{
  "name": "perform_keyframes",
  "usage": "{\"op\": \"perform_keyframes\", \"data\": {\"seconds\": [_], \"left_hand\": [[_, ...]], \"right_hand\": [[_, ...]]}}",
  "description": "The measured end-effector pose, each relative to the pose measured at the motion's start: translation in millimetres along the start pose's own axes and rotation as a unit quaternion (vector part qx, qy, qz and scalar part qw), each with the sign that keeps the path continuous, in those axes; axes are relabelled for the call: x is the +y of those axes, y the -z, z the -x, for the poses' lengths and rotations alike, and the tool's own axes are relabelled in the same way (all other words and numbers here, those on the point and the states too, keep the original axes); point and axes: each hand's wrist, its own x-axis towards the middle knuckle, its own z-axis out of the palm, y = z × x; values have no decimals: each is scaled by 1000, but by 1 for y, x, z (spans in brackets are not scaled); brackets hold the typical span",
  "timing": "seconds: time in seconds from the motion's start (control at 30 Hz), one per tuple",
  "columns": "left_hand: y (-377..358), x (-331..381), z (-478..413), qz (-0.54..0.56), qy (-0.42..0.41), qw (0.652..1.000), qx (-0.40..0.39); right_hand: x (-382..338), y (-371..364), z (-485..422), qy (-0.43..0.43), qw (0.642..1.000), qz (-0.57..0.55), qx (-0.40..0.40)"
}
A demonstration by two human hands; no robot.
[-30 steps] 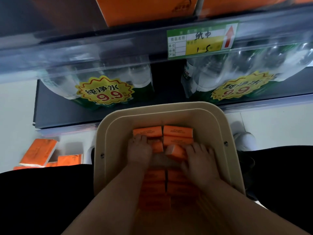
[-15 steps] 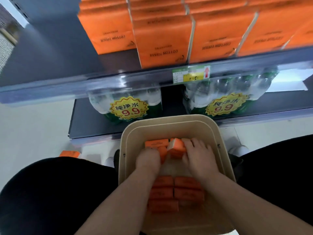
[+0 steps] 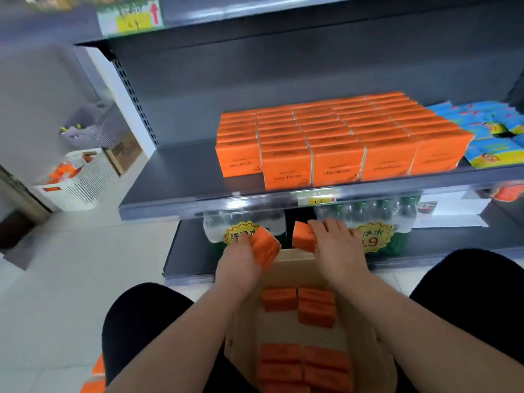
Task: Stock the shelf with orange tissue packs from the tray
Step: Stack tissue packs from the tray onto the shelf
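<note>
My left hand (image 3: 241,258) grips one orange tissue pack (image 3: 265,246), fingers curled round it, just above the beige tray's (image 3: 293,269) far rim. My right hand (image 3: 338,251) pinches a second pack (image 3: 302,237) beside it. Other packs (image 3: 302,304) lie flat in the tray. Up beyond the tray, the shelf (image 3: 181,180) carries rows of stocked packs (image 3: 334,143) printed COTTON TISSUE, upside down. Nearer the tray, a yellow sticker (image 3: 374,240) shows ".9".
</note>
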Motion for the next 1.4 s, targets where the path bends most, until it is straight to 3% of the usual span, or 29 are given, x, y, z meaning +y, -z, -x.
{"op": "perform_keyframes", "data": {"seconds": [0.27,0.47,0.63,0.8,1.0,1.23,1.4], "left_hand": [[115,25,-55,-28,-46,986,161],[138,40,-115,-149,-20,984,93],[126,44,-154,-179,-10,982,60],[110,45,-174,-142,0,985,97],[109,31,-169,-9,18,991,135],[145,-9,-129,86,36,966,240],[162,-33,-105,96,50,958,267]], "right_hand": [[-10,51,-36,38,998,-5,50],[-6,51,-61,52,998,2,35],[4,49,-80,43,998,-6,39],[4,48,-85,55,998,-15,35],[-24,54,-86,101,993,-50,36],[-94,86,-123,162,976,-141,45],[-138,77,-174,185,974,-121,44]]}}
